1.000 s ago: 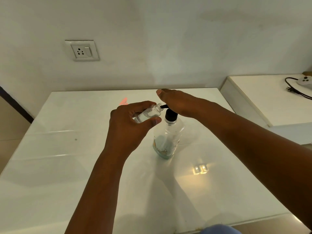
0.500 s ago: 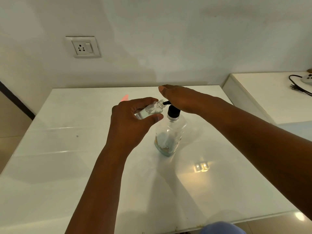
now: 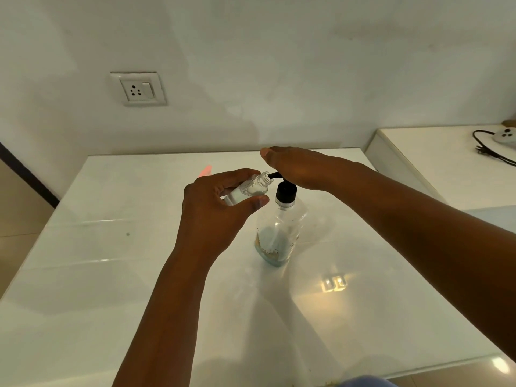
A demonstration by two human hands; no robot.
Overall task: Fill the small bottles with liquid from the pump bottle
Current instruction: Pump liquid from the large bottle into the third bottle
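A clear pump bottle point(image 3: 280, 230) with a black collar stands upright in the middle of the white table point(image 3: 111, 275), a little bluish liquid at its bottom. My right hand point(image 3: 296, 169) lies flat, palm down, on top of its pump head, which it hides. The black spout pokes out to the left under the fingers. My left hand point(image 3: 215, 216) grips a small clear bottle point(image 3: 248, 189), tilted, with its open mouth right at the spout's tip.
A wall socket point(image 3: 138, 89) sits on the wall behind the table. To the right is a second white surface point(image 3: 435, 169) with a black cable point(image 3: 485, 149) and a white plug strip point(image 3: 506, 134). A small pink object point(image 3: 205, 171) lies at the table's back.
The hands and both bottles keep the same pose relative to each other; the pump collar shows a bit more below my right hand. The camera has shifted slightly.
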